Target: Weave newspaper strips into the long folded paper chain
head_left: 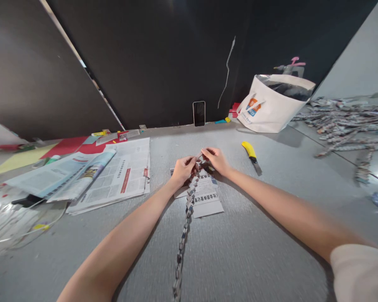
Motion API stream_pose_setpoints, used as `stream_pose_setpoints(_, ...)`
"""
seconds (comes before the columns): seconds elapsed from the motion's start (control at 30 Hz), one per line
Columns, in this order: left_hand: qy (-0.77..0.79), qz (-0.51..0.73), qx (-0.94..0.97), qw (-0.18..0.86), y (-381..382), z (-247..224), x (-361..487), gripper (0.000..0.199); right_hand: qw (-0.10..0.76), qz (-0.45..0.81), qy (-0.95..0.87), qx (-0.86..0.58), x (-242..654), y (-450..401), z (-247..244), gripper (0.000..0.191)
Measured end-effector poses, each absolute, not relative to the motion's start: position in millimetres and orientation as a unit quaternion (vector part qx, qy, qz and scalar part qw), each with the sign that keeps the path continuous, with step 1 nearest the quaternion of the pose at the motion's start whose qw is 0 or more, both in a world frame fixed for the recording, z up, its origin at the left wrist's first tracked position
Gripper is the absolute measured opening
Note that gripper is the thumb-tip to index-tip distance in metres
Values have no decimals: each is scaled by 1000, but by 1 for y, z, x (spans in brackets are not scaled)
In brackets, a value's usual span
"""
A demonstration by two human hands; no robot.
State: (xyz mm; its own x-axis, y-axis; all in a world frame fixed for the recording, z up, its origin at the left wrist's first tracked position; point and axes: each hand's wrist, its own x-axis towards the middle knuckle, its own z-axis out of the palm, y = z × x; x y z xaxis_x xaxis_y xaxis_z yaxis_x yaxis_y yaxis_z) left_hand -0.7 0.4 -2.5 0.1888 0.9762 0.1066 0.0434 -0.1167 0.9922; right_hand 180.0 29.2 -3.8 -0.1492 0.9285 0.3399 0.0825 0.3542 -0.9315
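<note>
A long folded-paper chain (183, 235) runs over the grey surface from the near edge up to both hands. My left hand (184, 170) pinches the chain's far end, thumb and fingers pressed together. Close beside it, my right hand (216, 160) is closed on a small folded piece of paper at the chain's end; the fingertips of both hands nearly meet. Under and just in front of the hands lie cut newspaper pieces (208, 205) with printed characters.
Right of the hands is a yellow-handled knife (249, 152). Newspapers (126, 172) lie to the left. A phone (199, 113) leans on the dark wall. A white bag (272, 107) stands at the back right, near a heap of paper chains (349, 121).
</note>
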Motion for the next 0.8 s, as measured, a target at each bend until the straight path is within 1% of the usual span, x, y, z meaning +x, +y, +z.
stream_pose_setpoints(0.17,439,466,583,500,1,-2,0,24,527,405,-629,-403,181,32,-6,50)
stream_pose_setpoints(0.37,448,471,568,504,0,0,2,23,532,386,-640,-399,182,35,-10,44)
stream_pose_setpoints(0.63,466,475,559,495,2,-2,3,24,518,384,-644,-411,183,34,-8,46)
stream_pose_setpoints(0.8,467,474,563,490,3,-4,2,23,517,386,-639,-419,184,34,-9,44)
